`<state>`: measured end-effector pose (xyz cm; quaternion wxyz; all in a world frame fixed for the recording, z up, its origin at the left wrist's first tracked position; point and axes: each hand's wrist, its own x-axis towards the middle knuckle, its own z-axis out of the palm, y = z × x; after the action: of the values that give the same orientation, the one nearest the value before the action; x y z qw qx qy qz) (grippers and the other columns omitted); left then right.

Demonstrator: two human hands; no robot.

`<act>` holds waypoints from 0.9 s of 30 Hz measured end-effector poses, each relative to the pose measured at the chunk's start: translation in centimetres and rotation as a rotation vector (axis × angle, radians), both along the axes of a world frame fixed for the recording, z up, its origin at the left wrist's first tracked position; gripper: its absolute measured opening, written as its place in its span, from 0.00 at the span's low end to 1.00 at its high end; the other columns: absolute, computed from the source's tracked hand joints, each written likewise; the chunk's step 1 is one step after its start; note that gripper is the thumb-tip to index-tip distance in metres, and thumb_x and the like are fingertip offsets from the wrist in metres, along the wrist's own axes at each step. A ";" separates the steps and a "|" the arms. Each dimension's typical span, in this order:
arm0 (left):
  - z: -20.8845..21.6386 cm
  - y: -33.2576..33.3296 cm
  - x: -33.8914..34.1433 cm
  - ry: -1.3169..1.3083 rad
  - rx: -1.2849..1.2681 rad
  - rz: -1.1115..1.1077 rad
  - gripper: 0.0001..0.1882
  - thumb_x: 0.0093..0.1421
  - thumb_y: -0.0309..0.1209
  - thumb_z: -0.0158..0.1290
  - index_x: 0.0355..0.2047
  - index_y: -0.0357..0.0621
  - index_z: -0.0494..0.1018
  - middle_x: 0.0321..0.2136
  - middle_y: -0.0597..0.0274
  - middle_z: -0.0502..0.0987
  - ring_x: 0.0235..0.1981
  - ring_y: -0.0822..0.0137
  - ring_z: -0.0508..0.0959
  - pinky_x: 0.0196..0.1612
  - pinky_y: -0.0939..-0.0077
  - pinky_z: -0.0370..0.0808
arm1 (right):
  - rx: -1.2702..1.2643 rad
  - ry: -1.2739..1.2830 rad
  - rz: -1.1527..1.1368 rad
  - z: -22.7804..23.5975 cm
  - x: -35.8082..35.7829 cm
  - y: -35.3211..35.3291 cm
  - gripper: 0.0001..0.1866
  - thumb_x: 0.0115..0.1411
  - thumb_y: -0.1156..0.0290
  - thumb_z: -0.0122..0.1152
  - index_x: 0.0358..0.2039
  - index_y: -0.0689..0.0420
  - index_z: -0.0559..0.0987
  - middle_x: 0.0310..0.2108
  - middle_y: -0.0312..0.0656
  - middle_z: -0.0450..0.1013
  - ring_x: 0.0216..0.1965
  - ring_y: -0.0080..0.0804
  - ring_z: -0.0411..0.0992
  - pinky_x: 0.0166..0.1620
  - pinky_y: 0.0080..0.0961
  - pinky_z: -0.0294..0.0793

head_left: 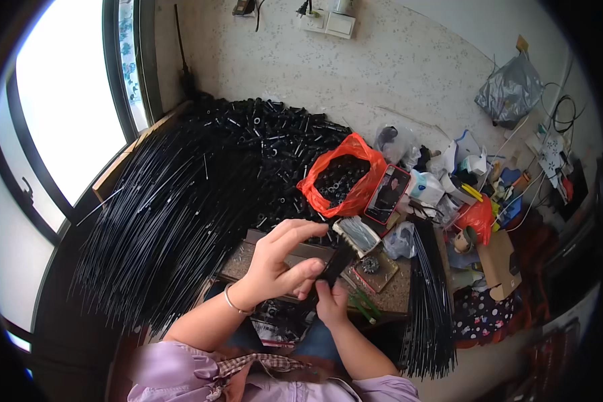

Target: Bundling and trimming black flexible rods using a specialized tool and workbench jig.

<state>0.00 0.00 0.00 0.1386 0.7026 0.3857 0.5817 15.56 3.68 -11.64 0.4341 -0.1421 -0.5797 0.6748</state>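
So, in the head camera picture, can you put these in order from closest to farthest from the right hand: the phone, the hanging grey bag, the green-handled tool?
From the right hand:
1. Green-handled tool, just to its right.
2. Phone, farther forward and a bit right.
3. Grey bag, hanging high at the upper right.

L hand (pixel 278 262) w/ thumb & index apart, R hand (pixel 333 305) part-curled nr it

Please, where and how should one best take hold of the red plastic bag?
Probably gather the red plastic bag by its rim, from above: its mouth opens upward around small black parts, so a one-sided pull might spill them. Mind the phone at its right.
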 end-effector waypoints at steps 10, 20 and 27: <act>-3.0 2.4 -2.1 -0.043 -0.515 -0.706 0.19 0.59 0.41 0.48 0.38 0.34 0.74 0.28 0.57 0.79 0.40 0.62 0.76 0.61 0.58 0.50 | -0.137 -0.029 -0.025 -7.5 -0.7 0.3 0.13 0.62 0.65 0.47 0.41 0.62 0.71 0.30 0.38 0.72 0.30 0.23 0.70 0.38 0.17 0.69; -11.8 22.4 -10.1 0.559 -0.461 0.575 0.17 0.56 0.42 0.46 0.44 0.52 0.71 0.33 0.48 0.71 0.36 0.51 0.73 0.39 0.62 0.72 | -0.526 0.014 -0.149 -6.7 0.2 0.8 0.11 0.63 0.67 0.44 0.37 0.62 0.70 0.26 0.44 0.71 0.25 0.34 0.71 0.31 0.30 0.73; -11.3 24.9 -12.4 0.550 -0.501 0.669 0.12 0.50 0.33 0.54 0.33 0.42 0.68 0.27 0.51 0.76 0.29 0.50 0.76 0.31 0.59 0.73 | -0.560 -0.009 -0.146 -6.3 0.0 1.5 0.11 0.63 0.67 0.44 0.37 0.61 0.69 0.26 0.44 0.71 0.25 0.34 0.71 0.31 0.29 0.73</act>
<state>-12.43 24.88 -11.25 0.0020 0.6130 0.7399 0.2771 15.52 5.22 -17.96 0.4229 -0.3008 -0.3608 0.7750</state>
